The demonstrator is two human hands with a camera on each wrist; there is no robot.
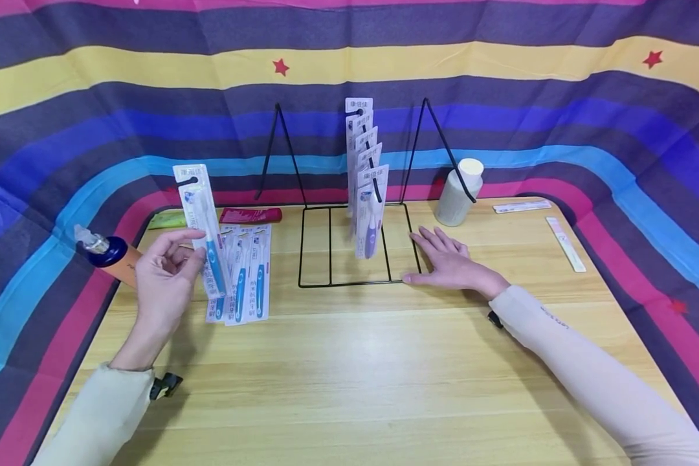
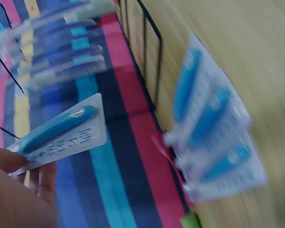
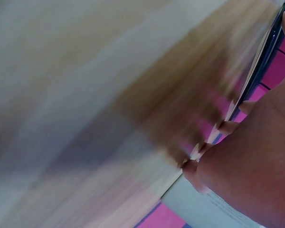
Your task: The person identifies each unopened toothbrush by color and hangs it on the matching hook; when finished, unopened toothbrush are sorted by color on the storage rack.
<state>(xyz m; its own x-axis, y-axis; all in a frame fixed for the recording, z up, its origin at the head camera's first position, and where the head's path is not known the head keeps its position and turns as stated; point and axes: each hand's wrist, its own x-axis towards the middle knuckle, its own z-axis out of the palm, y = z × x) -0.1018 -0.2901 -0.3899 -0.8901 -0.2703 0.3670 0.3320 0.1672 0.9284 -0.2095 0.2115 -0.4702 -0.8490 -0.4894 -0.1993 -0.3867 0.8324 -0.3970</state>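
My left hand (image 1: 167,278) pinches a packaged blue toothbrush (image 1: 214,249) by its edge, raised upright over the table; its card has a hook slot at the top. Beneath it lie three more blue toothbrush packs (image 1: 241,285), overlapping side by side. A black wire display rack (image 1: 343,284) stands at the middle, with several packaged toothbrushes hanging in a row from its hook, the front one a purple toothbrush (image 1: 371,226). My right hand (image 1: 451,262) rests with spread fingers at the rack's right base edge. In the left wrist view, the held pack (image 2: 69,130) shows its handle end.
A white bottle (image 1: 455,200) stands behind the right hand. Left of the packs are an orange pump bottle (image 1: 119,259), a green packet (image 1: 167,220) and a red tube (image 1: 250,215). Two slim white packets (image 1: 565,244) lie at the right. Striped cloth (image 1: 169,65) surrounds the wooden table.
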